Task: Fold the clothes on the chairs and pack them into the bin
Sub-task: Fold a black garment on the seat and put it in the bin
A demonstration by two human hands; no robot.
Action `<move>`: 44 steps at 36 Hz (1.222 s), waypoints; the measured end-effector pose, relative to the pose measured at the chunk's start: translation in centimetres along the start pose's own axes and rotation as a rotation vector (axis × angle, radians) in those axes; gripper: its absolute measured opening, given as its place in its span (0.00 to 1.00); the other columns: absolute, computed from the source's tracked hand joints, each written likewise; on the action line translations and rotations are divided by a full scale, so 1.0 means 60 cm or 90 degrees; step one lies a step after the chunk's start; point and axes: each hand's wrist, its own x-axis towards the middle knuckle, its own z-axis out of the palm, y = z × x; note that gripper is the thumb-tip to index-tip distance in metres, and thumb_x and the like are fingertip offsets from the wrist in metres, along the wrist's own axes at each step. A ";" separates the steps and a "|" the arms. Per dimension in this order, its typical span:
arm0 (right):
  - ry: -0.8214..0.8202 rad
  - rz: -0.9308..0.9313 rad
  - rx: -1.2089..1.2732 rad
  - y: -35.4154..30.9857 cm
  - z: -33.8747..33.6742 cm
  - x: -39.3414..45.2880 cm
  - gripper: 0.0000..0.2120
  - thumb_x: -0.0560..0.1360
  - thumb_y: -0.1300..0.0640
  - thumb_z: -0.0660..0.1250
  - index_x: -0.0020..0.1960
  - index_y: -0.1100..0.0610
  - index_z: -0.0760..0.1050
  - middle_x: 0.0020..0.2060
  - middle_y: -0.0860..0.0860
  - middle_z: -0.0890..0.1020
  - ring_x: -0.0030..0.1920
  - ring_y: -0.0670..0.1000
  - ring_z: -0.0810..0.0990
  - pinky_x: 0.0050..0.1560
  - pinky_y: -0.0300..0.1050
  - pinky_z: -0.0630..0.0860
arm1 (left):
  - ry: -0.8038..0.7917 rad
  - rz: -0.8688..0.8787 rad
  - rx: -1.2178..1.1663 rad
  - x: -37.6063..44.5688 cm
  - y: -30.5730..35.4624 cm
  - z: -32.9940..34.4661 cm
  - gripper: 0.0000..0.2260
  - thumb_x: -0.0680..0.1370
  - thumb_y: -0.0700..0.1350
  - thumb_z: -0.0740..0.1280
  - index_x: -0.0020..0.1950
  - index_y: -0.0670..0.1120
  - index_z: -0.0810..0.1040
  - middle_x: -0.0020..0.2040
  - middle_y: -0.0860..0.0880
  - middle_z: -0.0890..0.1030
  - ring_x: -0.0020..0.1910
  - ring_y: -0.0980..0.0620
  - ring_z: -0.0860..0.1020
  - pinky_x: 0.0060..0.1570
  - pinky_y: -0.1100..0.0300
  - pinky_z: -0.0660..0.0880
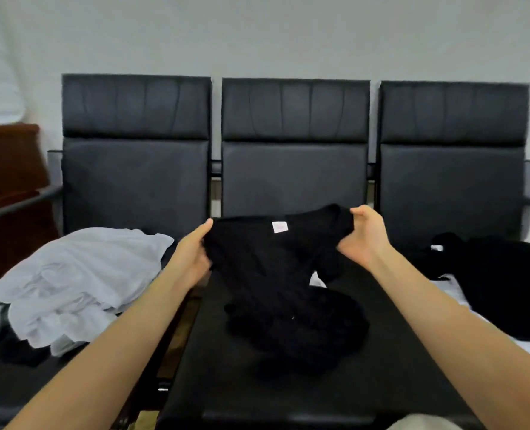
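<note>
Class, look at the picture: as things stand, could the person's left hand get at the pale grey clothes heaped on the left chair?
Probably yes, but not freely: the left hand grips the black garment with the right hand. The pale grey clothes lie uncovered beside it.

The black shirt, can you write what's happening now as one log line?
left hand: grips black shirt | right hand: grips same shirt | shirt: held up over middle chair, hem on seat | bin: not in view

Both arms outstretched; left hand (192,254), right hand (364,235) gripping, raised.
</note>
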 end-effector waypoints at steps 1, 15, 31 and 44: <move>-0.013 -0.016 -0.020 -0.020 0.018 0.000 0.12 0.68 0.58 0.60 0.46 0.60 0.77 0.44 0.56 0.82 0.43 0.55 0.84 0.50 0.50 0.75 | -0.003 0.016 -0.024 -0.001 0.024 0.016 0.11 0.81 0.48 0.63 0.51 0.43 0.80 0.50 0.45 0.85 0.51 0.48 0.82 0.53 0.53 0.76; 0.051 -0.517 -0.384 -0.293 0.265 -0.052 0.03 0.78 0.56 0.66 0.49 0.56 0.76 0.46 0.51 0.80 0.48 0.50 0.79 0.51 0.46 0.78 | 0.042 0.373 -0.159 -0.072 0.337 0.236 0.12 0.79 0.45 0.66 0.37 0.48 0.71 0.30 0.51 0.67 0.24 0.56 0.64 0.24 0.63 0.62; 0.010 -0.578 -0.229 -0.431 0.384 -0.104 0.06 0.77 0.58 0.68 0.41 0.56 0.79 0.42 0.53 0.81 0.45 0.52 0.81 0.51 0.47 0.80 | 0.010 0.514 -0.130 -0.185 0.483 0.345 0.04 0.76 0.42 0.68 0.42 0.44 0.75 0.35 0.49 0.76 0.31 0.54 0.74 0.31 0.64 0.75; 0.222 -0.299 -0.787 -0.284 0.144 0.069 0.19 0.80 0.52 0.62 0.33 0.58 0.65 0.30 0.53 0.70 0.28 0.50 0.69 0.23 0.40 0.66 | 0.143 0.340 0.517 0.065 0.309 0.215 0.07 0.78 0.46 0.68 0.47 0.43 0.78 0.45 0.46 0.79 0.42 0.50 0.76 0.39 0.59 0.71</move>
